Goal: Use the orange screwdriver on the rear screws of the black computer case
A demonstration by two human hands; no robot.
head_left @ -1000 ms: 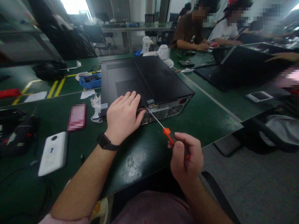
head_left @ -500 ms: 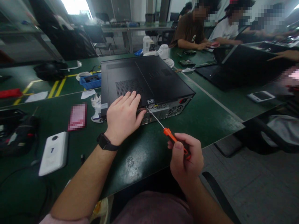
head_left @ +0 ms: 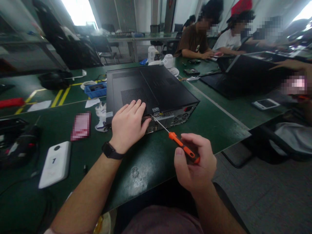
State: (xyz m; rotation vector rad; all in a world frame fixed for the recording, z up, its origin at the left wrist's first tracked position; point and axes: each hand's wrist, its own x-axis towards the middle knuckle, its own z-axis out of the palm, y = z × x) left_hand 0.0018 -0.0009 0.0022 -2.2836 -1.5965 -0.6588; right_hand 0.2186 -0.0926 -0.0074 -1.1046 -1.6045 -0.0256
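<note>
A black desktop computer case [head_left: 151,87] lies flat on the green table [head_left: 151,156], its rear panel facing me. My left hand [head_left: 128,125] rests flat on the case's near top edge, fingers stretched out, a dark watch on the wrist. My right hand [head_left: 195,165] is closed round the orange and black handle of a screwdriver [head_left: 181,147]. The thin metal shaft runs up and left, and its tip touches the top of the rear panel just right of my left thumb.
A white device [head_left: 55,164] marked 1 lies at the left, with a white glove [head_left: 101,113], a blue tray [head_left: 96,89] and a black bag [head_left: 19,146] beyond. Another open black case [head_left: 243,76] and a phone [head_left: 265,104] lie to the right. Other people sit at the far side.
My right hand has turned on the screwdriver handle, which now shows more between the fingers. The view has dropped a little. My left hand stays on the case.
</note>
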